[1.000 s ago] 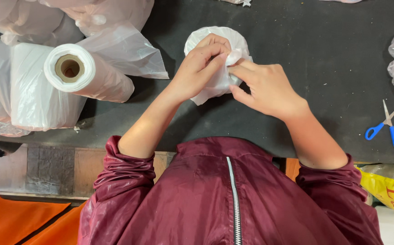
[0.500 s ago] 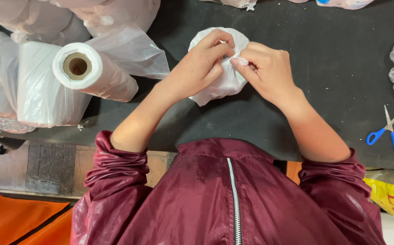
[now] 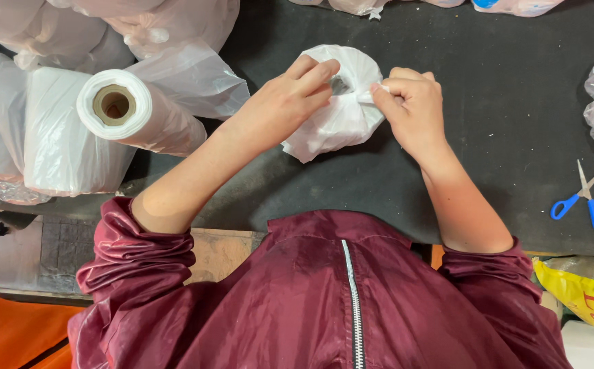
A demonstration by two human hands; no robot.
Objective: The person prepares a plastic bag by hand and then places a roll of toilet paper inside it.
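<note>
A small white plastic bag (image 3: 338, 113) is held on the black table (image 3: 488, 116), at the far middle of the work area, between both hands. The left hand (image 3: 287, 106) is closed on the bag's left side, fingers curled over the gathered top. The right hand (image 3: 412, 102) is pinched shut on a twisted tail of film at the bag's neck.

The step in hand looks like closing or knotting the neck. It is best done with the neck kept bunched tight by the left hand while the tail is pulled taut by the right, so no slack is let in and the thin film is not torn.

Contents: the bag is bulged and rounded; a dark spot shows at the neck, but what is inside cannot be told.

A roll of white plastic bags (image 3: 112, 113) lies well left on loose film. Blue-handled scissors (image 3: 581, 198) lie well right. A yellow bag (image 3: 584, 294) is seen below the table edge, contents hidden.
</note>
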